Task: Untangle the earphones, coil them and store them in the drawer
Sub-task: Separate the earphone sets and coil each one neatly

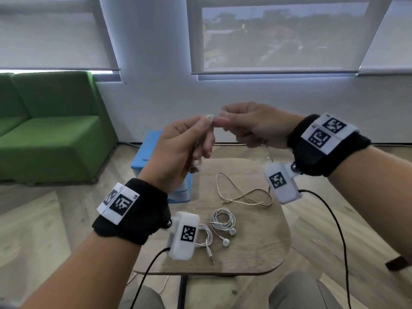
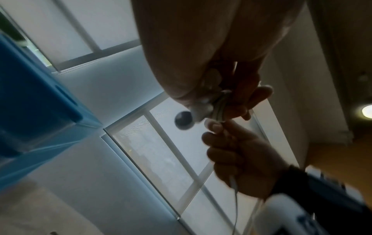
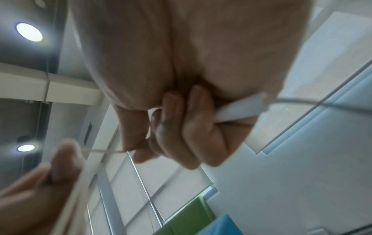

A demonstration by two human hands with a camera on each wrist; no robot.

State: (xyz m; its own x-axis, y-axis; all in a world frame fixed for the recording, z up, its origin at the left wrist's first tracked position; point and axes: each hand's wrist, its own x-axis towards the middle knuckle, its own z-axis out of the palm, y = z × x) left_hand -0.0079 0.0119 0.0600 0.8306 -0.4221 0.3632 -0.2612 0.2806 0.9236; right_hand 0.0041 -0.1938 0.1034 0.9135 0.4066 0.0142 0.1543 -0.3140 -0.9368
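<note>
I am looking down through the head camera at 2 raised hands meeting in the centre of the frame, above a small wooden surface (image 1: pixel 252 248).

My left hand (image 1: pixel 178 150) is curling its fingers (image 1: pixel 206 139) round a bundle of pale earphone cord (image 1: pixel 201 139); the left wrist view is showing the gathered strands and a dark-tipped earbud (image 2: pixel 184 120) poking out below the fist. My right hand (image 1: pixel 252 126) is pinching the same cord between thumb and forefinger, just beside the left fingertips, and the right wrist view is showing a white inline remote (image 3: pixel 241 108) pressed under its curled fingers (image 3: pixel 201 127). The tail of this cord (image 1: pixel 245 192) is trailing down in loose loops onto the surface, centre right of the frame.

Lower centre, 2 more sets are lying on the surface: a coiled white pair (image 1: pixel 223 221) and another white pair (image 1: pixel 206 238) partly hidden behind the left wrist camera. The blue drawer unit (image 1: pixel 147 152) is standing behind my left hand; I cannot tell whether a drawer is open.

I am judging the cord to be very light, limp and springy, so loops will slip unless pinched. The best hold seems to be the gathered bundle, not the thin joints at the earbuds or plug.
</note>
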